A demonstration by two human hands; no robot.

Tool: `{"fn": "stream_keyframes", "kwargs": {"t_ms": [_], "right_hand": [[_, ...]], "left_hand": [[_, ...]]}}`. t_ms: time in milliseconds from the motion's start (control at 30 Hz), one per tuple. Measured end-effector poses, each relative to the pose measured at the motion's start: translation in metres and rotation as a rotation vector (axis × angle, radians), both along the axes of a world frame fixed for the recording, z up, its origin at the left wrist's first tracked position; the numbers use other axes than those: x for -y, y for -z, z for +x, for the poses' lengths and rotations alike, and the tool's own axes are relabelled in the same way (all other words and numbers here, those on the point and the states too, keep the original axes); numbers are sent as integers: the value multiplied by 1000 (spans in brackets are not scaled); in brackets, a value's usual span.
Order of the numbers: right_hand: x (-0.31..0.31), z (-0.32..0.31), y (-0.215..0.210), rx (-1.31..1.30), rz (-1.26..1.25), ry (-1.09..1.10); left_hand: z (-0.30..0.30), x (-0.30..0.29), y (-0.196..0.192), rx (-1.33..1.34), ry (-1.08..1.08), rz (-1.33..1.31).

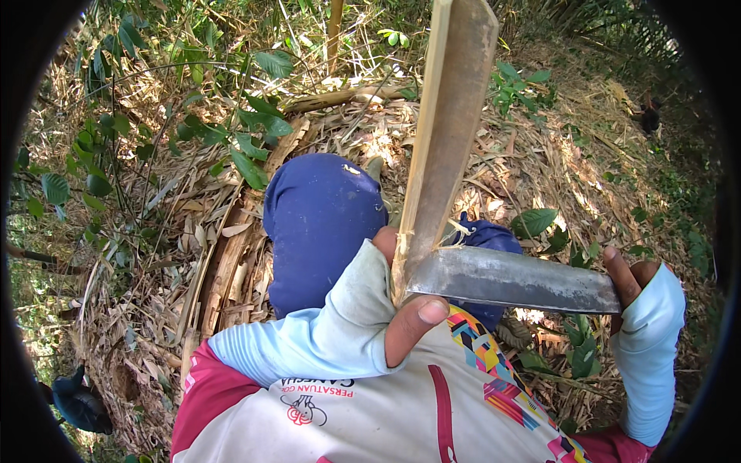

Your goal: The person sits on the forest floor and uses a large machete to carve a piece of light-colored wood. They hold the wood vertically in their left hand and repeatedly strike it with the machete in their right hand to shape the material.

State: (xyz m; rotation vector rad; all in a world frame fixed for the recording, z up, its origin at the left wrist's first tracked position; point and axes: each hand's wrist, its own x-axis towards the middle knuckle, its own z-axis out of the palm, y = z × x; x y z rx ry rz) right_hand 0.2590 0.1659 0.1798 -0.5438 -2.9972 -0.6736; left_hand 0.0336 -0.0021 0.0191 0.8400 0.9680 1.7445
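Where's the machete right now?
In the head view, the machete lies right of centre, stretching from the right hand leftward to the lower end of the split strip in the left hand.

This is an outdoor spot in woodland. The forest floor [571,170] is thick with dry leaves [131,339] and pale, papery strips, and a long brown piece of wood [225,278] lies among them. A green shrub [258,127] spreads at the left, small leafy plants [513,85] rise at the upper right, and a thin yellowish stem [335,35] stands upright near a tangled, grassy thicket [262,31]. Sunlight falls in broken patches.
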Motion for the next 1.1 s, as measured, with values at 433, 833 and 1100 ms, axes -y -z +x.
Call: {"fn": "stream_keyframes", "kwargs": {"t_ms": [433,833,1100], "right_hand": [[11,-9,5,12,-69,43],[8,-11,7,57,-46,19],[9,-13,10,82,-20,74]], "left_hand": [[-8,-2,0,-50,-9,3],[-2,-6,7,111,-15,40],[-4,-12,7,42,-75,-39]]}}
